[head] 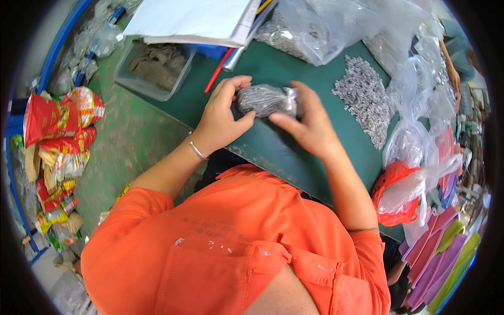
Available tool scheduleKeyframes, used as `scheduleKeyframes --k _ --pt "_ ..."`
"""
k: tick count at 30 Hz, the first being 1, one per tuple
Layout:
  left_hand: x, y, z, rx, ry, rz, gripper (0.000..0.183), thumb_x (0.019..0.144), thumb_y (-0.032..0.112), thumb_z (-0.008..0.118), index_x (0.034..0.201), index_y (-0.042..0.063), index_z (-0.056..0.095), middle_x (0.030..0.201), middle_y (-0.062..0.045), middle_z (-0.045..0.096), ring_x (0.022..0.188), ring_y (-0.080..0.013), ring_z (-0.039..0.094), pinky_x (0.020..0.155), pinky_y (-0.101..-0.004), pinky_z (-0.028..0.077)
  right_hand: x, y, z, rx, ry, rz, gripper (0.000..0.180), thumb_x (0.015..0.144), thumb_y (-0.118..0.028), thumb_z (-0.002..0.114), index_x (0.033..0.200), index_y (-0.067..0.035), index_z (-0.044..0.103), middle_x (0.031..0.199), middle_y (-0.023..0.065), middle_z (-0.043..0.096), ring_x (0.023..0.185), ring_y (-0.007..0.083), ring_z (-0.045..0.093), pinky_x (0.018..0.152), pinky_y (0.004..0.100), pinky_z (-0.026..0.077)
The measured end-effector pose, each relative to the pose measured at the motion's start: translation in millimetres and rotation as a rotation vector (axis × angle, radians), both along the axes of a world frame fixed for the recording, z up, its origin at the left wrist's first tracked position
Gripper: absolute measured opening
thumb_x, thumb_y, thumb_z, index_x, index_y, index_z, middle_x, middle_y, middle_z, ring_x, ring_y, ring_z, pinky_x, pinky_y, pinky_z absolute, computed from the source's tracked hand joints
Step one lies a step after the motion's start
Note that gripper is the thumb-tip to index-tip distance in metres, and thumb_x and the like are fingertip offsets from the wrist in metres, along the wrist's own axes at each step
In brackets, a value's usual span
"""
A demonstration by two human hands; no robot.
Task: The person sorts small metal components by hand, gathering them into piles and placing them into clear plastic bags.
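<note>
A small clear plastic bag packed with dark grey contents (262, 100) lies between my two hands over the green tabletop (271, 145). My left hand (230, 112), with a metal bangle at the wrist, curves its fingers and thumb around the bag's left end. At the bag's right end, my right hand (305, 120) has its thumb and fingers around the gathered plastic. The bag's contents are too blurred to name. To the right of my hands is a loose pile of small grey metallic-looking parts (364, 98).
A clear plastic tub (173, 88) with brown material stands at upper left, near papers (189, 19) and a red pen-like stick (218, 71). Large plastic bags of small parts (285, 33) fill the back. A red plastic bag (393, 197) lies right; another person's arm (453, 75) shows beyond.
</note>
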State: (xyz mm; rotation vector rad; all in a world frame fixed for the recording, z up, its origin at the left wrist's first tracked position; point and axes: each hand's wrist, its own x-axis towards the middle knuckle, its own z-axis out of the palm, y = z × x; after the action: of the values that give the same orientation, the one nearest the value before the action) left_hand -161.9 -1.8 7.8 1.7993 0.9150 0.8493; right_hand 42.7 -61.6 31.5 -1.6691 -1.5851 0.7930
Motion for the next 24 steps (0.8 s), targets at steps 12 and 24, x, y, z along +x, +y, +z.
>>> scheduleKeyframes --k 12,24 --pt "-9 3 -28 -0.095 -0.171 -0.034 0.046 0.086 -0.001 0.059 0.13 -0.001 0.044 0.12 -0.014 0.058 0.112 -0.0215 0.055 0.098 -0.0336 0.042 19 -33 20 0.345 0.222 0.053 0.018 0.082 -0.001 0.058 0.099 -0.003 0.062 0.093 0.0133 0.064 0.084 0.0306 0.062 0.075 0.0364 0.05" --pt "3 8 -18 -0.118 -0.075 -0.072 0.017 0.094 0.0 0.052 0.11 -0.003 0.058 0.107 -0.011 0.063 0.094 -0.0154 0.061 0.083 -0.027 0.049 129 -262 102 0.624 0.292 -0.983 0.022 0.085 -0.012 0.065 0.1 0.003 0.06 0.083 0.0031 0.062 0.069 0.0088 0.056 0.062 0.0239 0.046"
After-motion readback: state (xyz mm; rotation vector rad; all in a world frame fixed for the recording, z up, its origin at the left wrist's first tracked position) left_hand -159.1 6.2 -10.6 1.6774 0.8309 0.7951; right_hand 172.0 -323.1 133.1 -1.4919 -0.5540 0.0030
